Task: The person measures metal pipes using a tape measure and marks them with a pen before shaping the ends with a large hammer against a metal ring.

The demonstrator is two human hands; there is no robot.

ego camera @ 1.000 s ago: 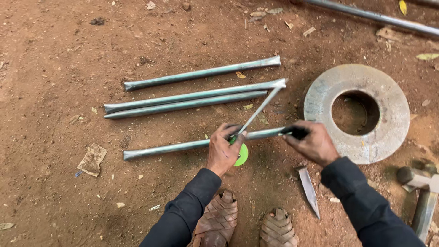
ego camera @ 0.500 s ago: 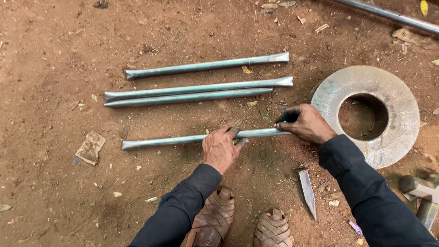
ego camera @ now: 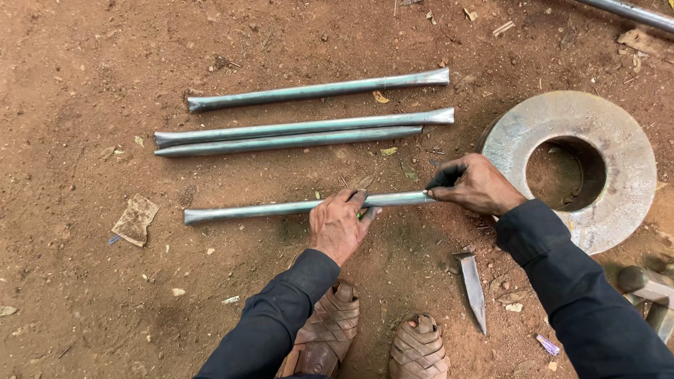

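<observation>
Since the frame 1 second earlier, the thin rod that the left hand had held slanting up toward the 3 far pipes was gone from view, and the round green thing under that hand had shrunk to a sliver of green (ego camera: 361,214) between the fingers. The near pipe (ego camera: 281,208) now lay flat on the dirt ground (ego camera: 84,84), alone under both hands, so the work had narrowed to that 1 pipe.

The left hand (ego camera: 342,226) pressed down on the pipe near its middle, fingers curled over it; what the green bit was could not be told. The right hand (ego camera: 472,185) gripped the pipe's right end, fingers closed around it, just beside the steel ring (ego camera: 604,133), a heavy flat disc with a round hole.

The 3 other pipes (ego camera: 302,133) lay well apart on the far side, roughly parallel, 2 of them touching along their length. A pointed metal blade (ego camera: 474,289) lay on the ground near the right sleeve, just beyond 2 woven sandals (ego camera: 372,337). A scrap of cardboard (ego camera: 135,220) lay left of the pipe's free end. A hammer head (ego camera: 642,281) showed at the right edge.
</observation>
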